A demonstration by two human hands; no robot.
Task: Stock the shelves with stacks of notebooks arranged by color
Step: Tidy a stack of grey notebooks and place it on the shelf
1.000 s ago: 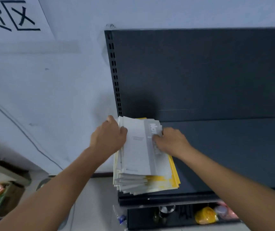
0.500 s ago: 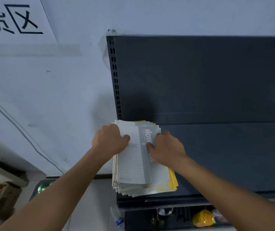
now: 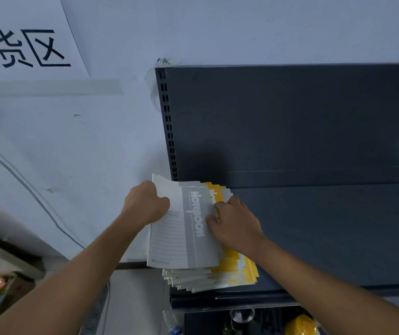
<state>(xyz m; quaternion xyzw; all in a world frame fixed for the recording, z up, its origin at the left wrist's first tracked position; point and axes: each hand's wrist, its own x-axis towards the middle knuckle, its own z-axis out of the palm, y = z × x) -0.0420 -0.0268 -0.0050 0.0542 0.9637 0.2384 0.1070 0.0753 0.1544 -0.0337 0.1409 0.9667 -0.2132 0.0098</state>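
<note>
Grey notebook lifted off a mixed stack at the shelf's left end

The left hand (image 3: pixel 146 204) had its fingers closed on the far left edge of the top grey notebook (image 3: pixel 184 228), drawing it out past the left edge of the shelf (image 3: pixel 338 238), while the right hand (image 3: pixel 232 223) lay with fingers spread flat on the stack of notebooks (image 3: pixel 217 274), probably to pin the yellow notebooks (image 3: pixel 239 264) beneath so only the grey one came away for sorting by color. The stack sat fanned at the shelf's front-left corner, against the slotted upright (image 3: pixel 169 131).
</note>
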